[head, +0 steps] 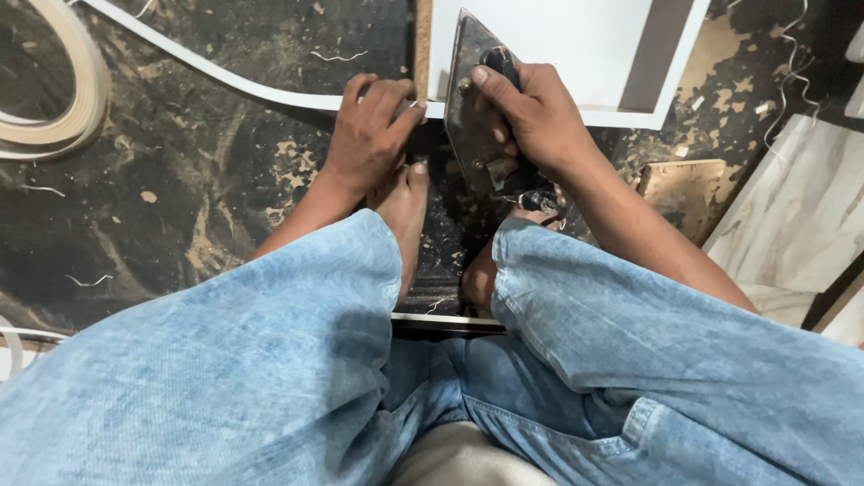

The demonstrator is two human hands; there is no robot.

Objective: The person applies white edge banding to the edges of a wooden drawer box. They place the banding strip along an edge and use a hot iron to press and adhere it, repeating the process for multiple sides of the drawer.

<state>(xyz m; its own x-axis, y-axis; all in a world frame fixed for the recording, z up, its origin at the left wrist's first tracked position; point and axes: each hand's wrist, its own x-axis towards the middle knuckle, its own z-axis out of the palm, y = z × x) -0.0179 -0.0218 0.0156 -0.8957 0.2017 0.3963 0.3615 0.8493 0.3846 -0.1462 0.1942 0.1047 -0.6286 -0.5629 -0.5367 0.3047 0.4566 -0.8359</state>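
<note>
Under right hand [531, 112]'s grip: iron [472, 99] on board edge [576, 115].

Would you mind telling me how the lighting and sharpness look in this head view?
Head view: even, soft light; the white panel is bright, nearly washed out; a dull sheen on the iron under the right hand; left hand sharp; jeans cast shadow between the legs.
</note>
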